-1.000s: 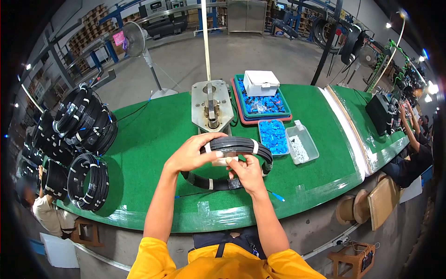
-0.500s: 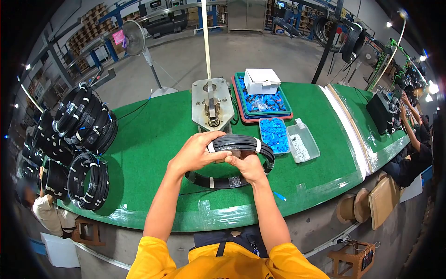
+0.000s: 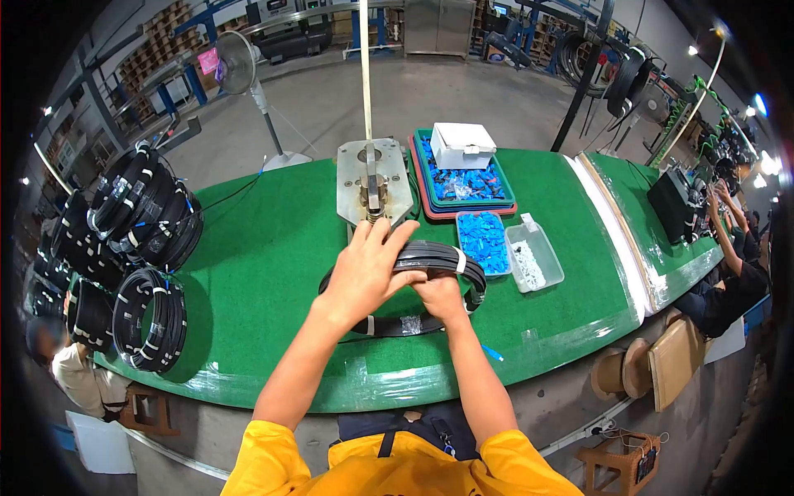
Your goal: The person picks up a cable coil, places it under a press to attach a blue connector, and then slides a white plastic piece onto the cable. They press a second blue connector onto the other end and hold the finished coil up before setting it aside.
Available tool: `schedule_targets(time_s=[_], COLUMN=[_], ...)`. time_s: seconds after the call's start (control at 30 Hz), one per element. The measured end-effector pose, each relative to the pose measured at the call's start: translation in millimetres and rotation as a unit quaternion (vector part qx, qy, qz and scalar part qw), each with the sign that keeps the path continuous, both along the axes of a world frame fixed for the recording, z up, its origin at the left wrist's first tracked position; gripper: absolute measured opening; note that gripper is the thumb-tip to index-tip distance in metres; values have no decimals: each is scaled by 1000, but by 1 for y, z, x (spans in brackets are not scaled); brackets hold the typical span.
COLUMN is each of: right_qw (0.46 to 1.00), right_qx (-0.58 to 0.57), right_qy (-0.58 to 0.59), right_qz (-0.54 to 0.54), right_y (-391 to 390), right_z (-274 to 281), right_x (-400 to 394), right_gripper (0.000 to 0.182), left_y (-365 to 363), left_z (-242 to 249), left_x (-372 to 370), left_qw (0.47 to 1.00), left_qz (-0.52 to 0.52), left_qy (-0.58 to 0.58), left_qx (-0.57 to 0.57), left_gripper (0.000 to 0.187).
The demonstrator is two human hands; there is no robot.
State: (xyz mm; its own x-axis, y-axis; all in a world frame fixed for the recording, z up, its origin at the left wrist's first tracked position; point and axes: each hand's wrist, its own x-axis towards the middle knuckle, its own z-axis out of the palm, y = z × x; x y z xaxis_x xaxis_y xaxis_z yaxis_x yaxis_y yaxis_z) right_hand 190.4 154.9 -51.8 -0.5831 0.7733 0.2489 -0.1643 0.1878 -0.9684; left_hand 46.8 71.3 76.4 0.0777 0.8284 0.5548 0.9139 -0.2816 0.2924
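A coil of black cable (image 3: 428,250), bound with white ties and clear tape, is held tilted over the near middle of the green table. My right hand (image 3: 442,296) grips its upper band from inside the ring, fingers partly hidden. Lying over the coil's left side is my left hand (image 3: 368,269), its fingers spread and pointing away from me, the thumb stretched towards my right hand. Whether the left palm presses on the cable is hidden. Beyond the fingertips stands a metal hand press (image 3: 351,190) with a long pale lever. A blue-tipped cable end (image 3: 493,353) lies right of my right forearm.
Several black cable coils (image 3: 149,318) are piled at the left. Right of the press are a green tray (image 3: 501,198) of blue parts, a white box (image 3: 463,146), a tub of blue pieces (image 3: 483,241) and a clear tub (image 3: 549,269). Other people sit at both far sides.
My left hand has loosened from the coil's top edge and spread its fingers upward, towards the press. My right hand still grips the coil. The view has shifted slightly.
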Motion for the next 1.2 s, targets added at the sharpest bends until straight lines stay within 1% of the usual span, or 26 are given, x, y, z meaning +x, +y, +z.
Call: schedule_targets(time_s=[0.03, 0.07, 0.13, 0.17, 0.2, 0.3, 0.33, 0.4, 0.43, 0.57, 0.6, 0.67, 0.8, 0.83, 0.93, 0.97, 1.0, 1.03, 1.07, 1.13, 1.2], right_qw=[992, 992, 992, 994, 994, 979, 979, 981, 980, 973, 973, 979, 974, 974, 973, 963, 943, 953, 967, 984, 985], right_qx=[117, 116, 58, 71, 71, 184, 184, 103, 142, 181, 183, 121, 181, 180, 189, 234, 277, 206, 139, 90, 111], right_qy=[-45, -46, 77, 57, 58, 46, 47, 167, 141, 140, 141, 162, 135, 135, 128, 81, 32, 62, 104, 78, 29], right_qz=[-33, -33, -85, -56, -54, -79, -80, 7, -3, -17, -15, 18, -6, -6, -31, -108, -184, -214, -188, -135, -130], right_y=[1, -1, -7, -2, 0, 8, 13, 23, 30, 46, 48, 50, 49, 48, 49, 56, 62, 65, 77, 69, 69], right_z=[0, -1, 6, 14, 19, 24, 25, 27, 24, 21, 20, 15, 18, 18, 19, 17, 17, 21, 12, 17, 6], right_x=[2, 0, -8, -3, -3, -10, -12, -16, -16, -21, -22, -22, -24, -25, -28, -30, -30, -31, -33, -33, -27], right_gripper=[39, 39, 37, 31, 31, 28, 28, 24, 25, 23, 23, 23, 24, 24, 20, 16, 13, 10, 10, 11, 16], left_y=[-1, 0, 0, 1, 3, 6, 6, 5, 5, 7, 7, 7, 7, 8, 7, 6, 1, -5, -8, -4, 11], left_z=[-4, -6, -8, -10, -13, -16, -17, -15, -15, -18, -18, -18, -19, -19, -18, -18, -22, -25, -24, -20, -19], left_x=[2, 2, 1, 0, -2, -5, -5, -4, -4, -4, -5, -5, -7, -7, -6, -4, 1, 11, 19, 23, 17], left_qw=[1000, 1000, 1000, 1000, 1000, 999, 999, 999, 999, 998, 998, 998, 999, 998, 997, 996, 995, 993, 990, 990, 992], left_qz=[-3, -3, -16, -14, -19, -23, -24, -30, -30, -27, -25, -31, -31, -30, -33, -38, -37, -57, -79, -58, -32], left_qy=[0, 0, -12, -12, 5, 29, 34, 39, 31, 34, 35, 20, 11, 12, 20, 28, 67, 77, 90, 100, 82], left_qx=[5, 4, -12, -13, 1, 18, 18, 19, 17, 37, 39, 41, 39, 46, 66, 77, 57, 65, 75, 82, 93], left_gripper=[55, 55, 52, 52, 51, 50, 50, 51, 51, 50, 50, 49, 49, 49, 49, 49, 50, 49, 49, 46, 43])
